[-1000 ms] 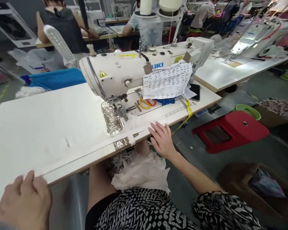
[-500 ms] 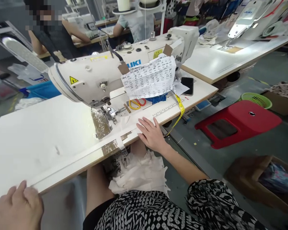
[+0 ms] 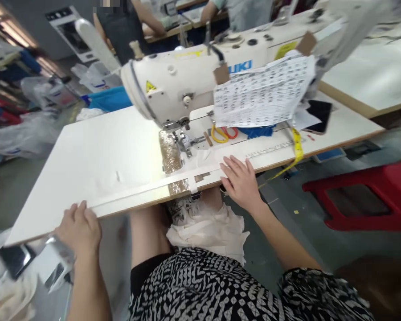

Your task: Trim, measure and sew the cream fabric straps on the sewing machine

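Observation:
A long, narrow white fabric strip stretches along the front of the white sewing table. My left hand is at the table's front edge, its fingers closed over the strip's left end; the thumb is hidden. Farther right, my right hand lies palm down with fingers spread, on the strip near the edge. The white sewing machine stands behind the strip, its presser foot above and left of my right hand. A short white piece hangs over the front edge.
Scissors with yellow and red handles lie beneath a handwritten sheet. A yellow tape measure drapes over the edge near a phone. Pale cloth rests on my lap. A red stool stands right.
The view has swung left, so the machine and table appear farther right. My left hand shows more fully at the table edge; both hands stay along the strip.

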`<act>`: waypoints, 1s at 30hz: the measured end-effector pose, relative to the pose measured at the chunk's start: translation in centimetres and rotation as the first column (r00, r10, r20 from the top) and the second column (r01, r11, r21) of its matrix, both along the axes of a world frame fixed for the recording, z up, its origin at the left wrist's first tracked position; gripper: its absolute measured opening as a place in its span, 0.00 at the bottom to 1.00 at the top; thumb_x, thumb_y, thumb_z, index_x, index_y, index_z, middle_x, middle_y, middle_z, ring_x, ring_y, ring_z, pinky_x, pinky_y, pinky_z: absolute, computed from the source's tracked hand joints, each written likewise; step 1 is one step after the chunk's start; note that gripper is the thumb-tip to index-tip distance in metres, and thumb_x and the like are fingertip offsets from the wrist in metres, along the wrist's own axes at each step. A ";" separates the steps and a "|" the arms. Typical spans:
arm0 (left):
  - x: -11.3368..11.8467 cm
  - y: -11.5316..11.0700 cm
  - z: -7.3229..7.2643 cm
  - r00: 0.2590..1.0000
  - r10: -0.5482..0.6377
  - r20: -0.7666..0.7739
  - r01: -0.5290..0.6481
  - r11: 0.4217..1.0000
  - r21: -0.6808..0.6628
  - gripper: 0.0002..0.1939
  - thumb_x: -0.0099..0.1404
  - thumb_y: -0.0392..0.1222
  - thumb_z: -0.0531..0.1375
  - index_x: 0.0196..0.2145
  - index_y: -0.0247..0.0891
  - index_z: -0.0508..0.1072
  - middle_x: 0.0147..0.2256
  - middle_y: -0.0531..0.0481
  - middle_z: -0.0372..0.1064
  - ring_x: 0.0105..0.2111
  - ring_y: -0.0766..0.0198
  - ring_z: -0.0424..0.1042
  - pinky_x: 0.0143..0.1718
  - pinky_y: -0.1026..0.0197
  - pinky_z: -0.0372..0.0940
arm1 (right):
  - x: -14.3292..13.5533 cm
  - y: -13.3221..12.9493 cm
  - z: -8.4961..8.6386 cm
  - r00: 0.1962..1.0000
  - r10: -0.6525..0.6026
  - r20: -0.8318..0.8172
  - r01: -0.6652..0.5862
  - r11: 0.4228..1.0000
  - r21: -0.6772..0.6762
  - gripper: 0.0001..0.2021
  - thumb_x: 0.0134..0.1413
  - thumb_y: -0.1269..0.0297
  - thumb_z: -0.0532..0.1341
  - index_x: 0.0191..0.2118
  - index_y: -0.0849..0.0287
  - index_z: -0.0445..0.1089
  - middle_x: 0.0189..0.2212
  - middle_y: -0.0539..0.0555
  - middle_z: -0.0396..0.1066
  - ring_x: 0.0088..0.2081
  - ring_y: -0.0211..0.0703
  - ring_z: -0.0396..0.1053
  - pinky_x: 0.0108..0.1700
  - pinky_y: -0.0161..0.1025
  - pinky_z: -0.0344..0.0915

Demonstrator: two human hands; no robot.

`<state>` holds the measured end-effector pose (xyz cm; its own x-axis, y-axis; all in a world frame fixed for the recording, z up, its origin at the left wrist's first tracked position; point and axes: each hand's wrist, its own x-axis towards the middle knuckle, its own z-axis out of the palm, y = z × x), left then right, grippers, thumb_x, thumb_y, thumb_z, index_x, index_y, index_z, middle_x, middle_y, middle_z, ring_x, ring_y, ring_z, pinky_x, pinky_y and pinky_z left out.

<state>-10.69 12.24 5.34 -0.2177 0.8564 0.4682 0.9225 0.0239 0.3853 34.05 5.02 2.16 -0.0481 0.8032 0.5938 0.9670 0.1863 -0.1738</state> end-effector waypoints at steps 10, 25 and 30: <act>2.2 -0.9 -1.0 0.986 0.120 -0.115 -0.124 0.992 -0.029 0.24 0.69 0.46 0.48 0.54 0.34 0.73 0.59 0.33 0.65 0.64 0.42 0.58 0.65 0.34 0.48 | -1.3 -0.7 -0.3 0.985 0.165 -0.042 -0.168 0.982 -0.082 0.23 0.70 0.59 0.49 0.67 0.53 0.56 0.62 0.58 0.63 0.66 0.54 0.56 0.69 0.61 0.40; 2.8 -1.8 -1.9 0.986 0.115 -0.122 -0.127 0.987 -0.096 0.22 0.73 0.46 0.46 0.58 0.43 0.69 0.62 0.39 0.61 0.67 0.49 0.53 0.68 0.38 0.41 | 1.7 -0.4 -0.4 0.992 0.090 0.086 -0.097 0.992 0.079 0.25 0.72 0.59 0.47 0.69 0.59 0.54 0.56 0.64 0.69 0.58 0.61 0.66 0.62 0.61 0.53; 3.0 -2.2 -2.7 0.986 0.096 -0.135 -0.107 0.991 -0.077 0.23 0.75 0.47 0.44 0.59 0.38 0.68 0.63 0.39 0.60 0.67 0.48 0.53 0.68 0.36 0.40 | 2.2 -0.7 0.0 0.999 0.042 0.030 -0.044 0.997 0.062 0.25 0.72 0.59 0.47 0.71 0.46 0.49 0.58 0.60 0.68 0.56 0.67 0.67 0.56 0.69 0.57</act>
<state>-7.71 10.06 2.63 -0.2475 0.8702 0.4261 0.9558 0.1474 0.2543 36.27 4.33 2.12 -0.0994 0.7615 0.6405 0.9621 0.2377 -0.1333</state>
